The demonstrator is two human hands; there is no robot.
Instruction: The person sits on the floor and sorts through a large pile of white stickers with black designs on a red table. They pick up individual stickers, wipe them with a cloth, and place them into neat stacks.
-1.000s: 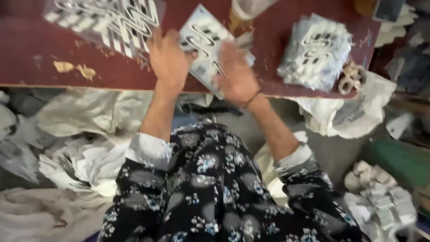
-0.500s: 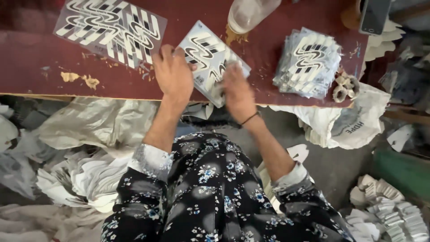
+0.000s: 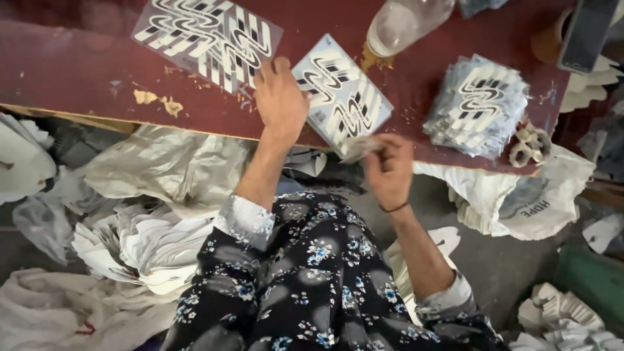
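Pulled back off the maroon worktop's (image 3: pixel 78 71) near edge, right hand (image 3: pixel 389 170) pinches a peeled strip from the black-and-white patterned square sheet (image 3: pixel 342 97) pinned flat by left hand (image 3: pixel 281 101).

I see a matt, worn wooden bench (image 3: pixel 78 71) with chipped edge. The patterned sheet (image 3: pixel 341 97) near its front edge looks glossy paper. The bottle (image 3: pixel 403 23) is cloudy, smooth plastic.

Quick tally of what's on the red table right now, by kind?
Single wavy-patterned sheets: 2, the large sheet and the small sheet under the left hand
Stack of patterned sheets: 1
Plastic bottle: 1
Cluster of small rings: 1
Total: 5
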